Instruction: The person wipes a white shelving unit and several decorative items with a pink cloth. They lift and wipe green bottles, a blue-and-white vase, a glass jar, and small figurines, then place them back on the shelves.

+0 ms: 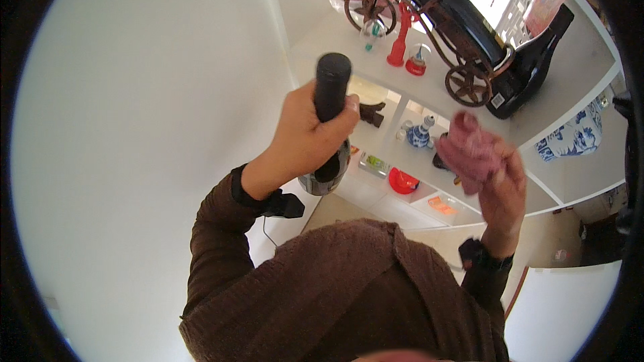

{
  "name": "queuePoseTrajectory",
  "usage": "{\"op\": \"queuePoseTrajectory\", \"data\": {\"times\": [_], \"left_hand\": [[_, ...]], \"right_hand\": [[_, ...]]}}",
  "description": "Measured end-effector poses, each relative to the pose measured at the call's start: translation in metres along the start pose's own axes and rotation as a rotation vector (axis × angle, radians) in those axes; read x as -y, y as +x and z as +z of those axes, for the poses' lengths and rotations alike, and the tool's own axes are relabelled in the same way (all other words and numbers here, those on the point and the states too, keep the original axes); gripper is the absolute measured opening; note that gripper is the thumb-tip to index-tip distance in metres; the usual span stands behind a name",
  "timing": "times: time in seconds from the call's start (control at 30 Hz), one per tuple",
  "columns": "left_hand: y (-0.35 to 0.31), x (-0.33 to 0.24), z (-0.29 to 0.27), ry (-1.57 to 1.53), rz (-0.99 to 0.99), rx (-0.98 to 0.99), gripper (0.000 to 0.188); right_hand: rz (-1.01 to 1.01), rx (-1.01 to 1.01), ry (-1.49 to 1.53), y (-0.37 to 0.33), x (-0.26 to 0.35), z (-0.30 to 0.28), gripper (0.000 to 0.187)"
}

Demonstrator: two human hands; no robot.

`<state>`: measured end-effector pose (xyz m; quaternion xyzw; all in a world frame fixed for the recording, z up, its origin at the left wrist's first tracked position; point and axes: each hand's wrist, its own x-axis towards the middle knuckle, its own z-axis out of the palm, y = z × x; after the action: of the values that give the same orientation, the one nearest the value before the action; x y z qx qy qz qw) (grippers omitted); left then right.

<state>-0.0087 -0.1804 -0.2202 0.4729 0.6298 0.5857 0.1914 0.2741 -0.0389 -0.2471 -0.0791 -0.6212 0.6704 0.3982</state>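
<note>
My left hand (298,135) is wrapped round the black neck of a dark wine bottle (333,84), held up near the white wall. The bottle's lower part shows beneath my fingers. Bunched in the raised fingers of my right hand (508,194) is a pink cloth (468,147), slightly blurred and apart from the bottle. Behind both hands stands a white shelf unit (315,43). On its top shelf a metal wheeled bottle holder (468,86) cradles a large dark bottle (456,10), and another dark bottle (530,70) stands beside it.
A red tower figurine (398,43), a red-based snow globe (417,60) and a small glass ornament (371,33) stand near the holder. Lower compartments hold a blue-and-white porcelain bottle (420,134) and a red round item (403,180). A blue-and-white vase (573,133) is at right.
</note>
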Motion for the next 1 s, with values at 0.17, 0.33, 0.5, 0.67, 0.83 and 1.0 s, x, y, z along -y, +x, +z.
{"op": "queuePoseTrajectory", "data": {"times": [0.17,0.33,0.5,0.67,0.83,1.0], "left_hand": [[-0.021,0.015,0.017,0.067,0.016,0.069,0.018],[-0.021,0.023,0.018,0.153,0.102,0.084,0.017],[-0.027,0.027,0.01,0.17,0.051,-0.017,0.017],[-0.024,0.034,0.009,0.207,-0.011,-0.002,0.021],[-0.033,0.045,0.005,0.102,-0.17,-0.172,0.018],[-0.048,0.06,-0.004,0.13,-0.122,-0.239,0.022]], "right_hand": [[-0.368,0.139,-0.49,0.071,0.036,0.055,0.026],[-0.508,0.433,-0.837,0.103,0.025,0.103,0.022],[-0.256,0.405,-1.041,0.107,0.012,0.104,0.023],[-0.606,0.398,-1.026,0.097,-0.007,0.103,0.019],[-0.281,0.422,-0.872,0.086,-0.027,0.1,0.021],[-0.351,0.338,-0.781,0.105,-0.041,0.111,0.022]]}}
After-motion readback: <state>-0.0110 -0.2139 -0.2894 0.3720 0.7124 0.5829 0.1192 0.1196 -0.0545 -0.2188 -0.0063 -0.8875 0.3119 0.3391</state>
